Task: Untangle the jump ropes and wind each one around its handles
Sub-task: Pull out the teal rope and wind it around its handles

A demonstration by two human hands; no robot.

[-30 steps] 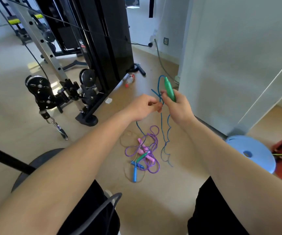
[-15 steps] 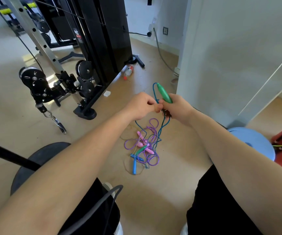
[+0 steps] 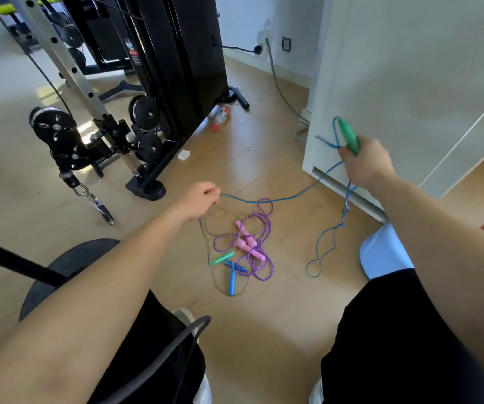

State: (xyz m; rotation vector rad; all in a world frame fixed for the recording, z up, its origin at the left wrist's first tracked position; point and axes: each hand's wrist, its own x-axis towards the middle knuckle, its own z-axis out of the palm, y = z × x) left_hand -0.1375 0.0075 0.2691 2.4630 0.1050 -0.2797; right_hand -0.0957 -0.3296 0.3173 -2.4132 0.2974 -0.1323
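My right hand (image 3: 366,162) is gripping the green handle (image 3: 349,136) beside the cabinet (image 3: 380,83) edge. My left hand (image 3: 197,200) is pinching the blue rope (image 3: 278,199) over open floor (image 3: 278,316), its fingertips hiding behind the knuckles.

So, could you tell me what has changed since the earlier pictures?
The hands drew apart: the right hand carried the green handle rightward, the left hand pulled the blue rope leftward, stretching it between them. The tangled pile on the floor stayed put.
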